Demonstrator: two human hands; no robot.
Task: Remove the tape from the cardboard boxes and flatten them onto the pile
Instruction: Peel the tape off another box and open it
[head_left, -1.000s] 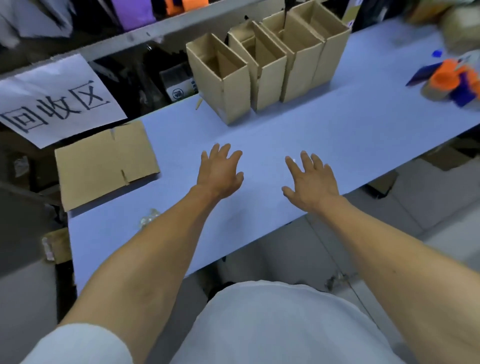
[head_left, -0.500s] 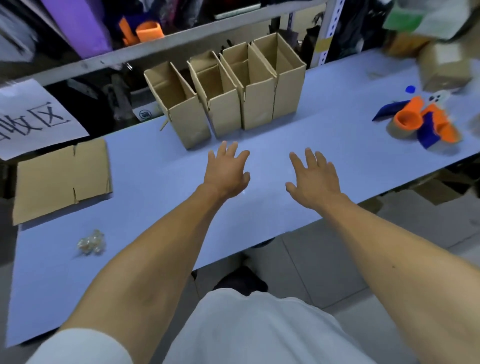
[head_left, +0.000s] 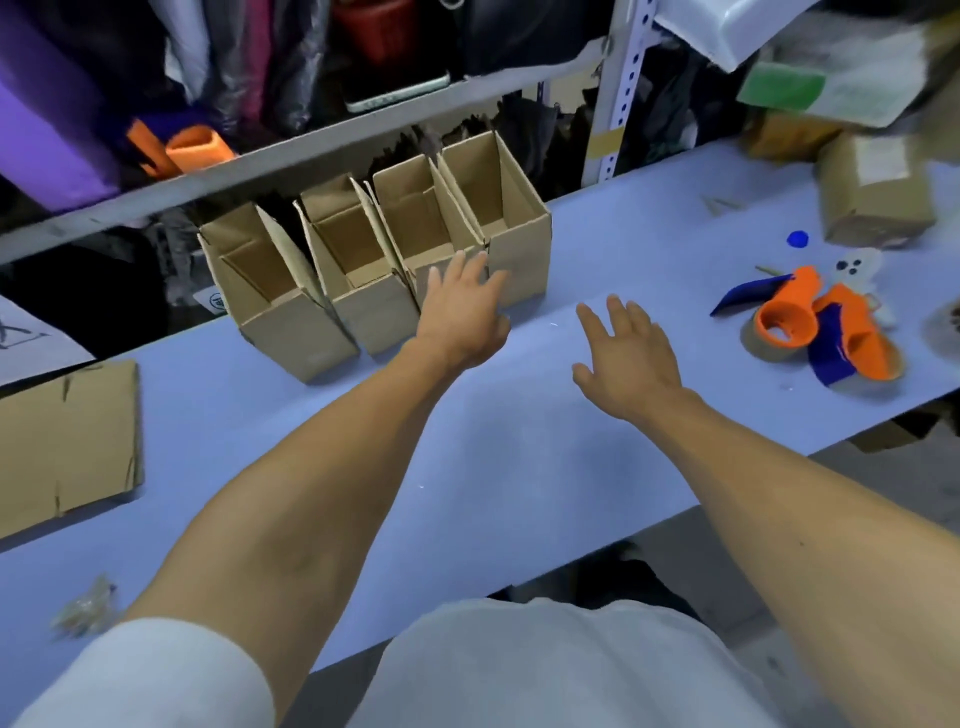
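Four open cardboard boxes (head_left: 374, 265) stand in a row at the back of the blue table (head_left: 519, 457), under a shelf (head_left: 311, 156). The left hand (head_left: 462, 314), fingers straight, reaches the front of the third box. The right hand (head_left: 626, 353) hovers open nearby. Flat cardboard (head_left: 65, 441) lies at the left edge.

White paper sign (head_left: 21, 332) at left edge: only fragment of black handwritten character shows, unreadable. Sealed box (head_left: 878, 192) at right: pale label, blurred. Small round mark on white sticker (head_left: 213, 301) behind boxes, illegible.
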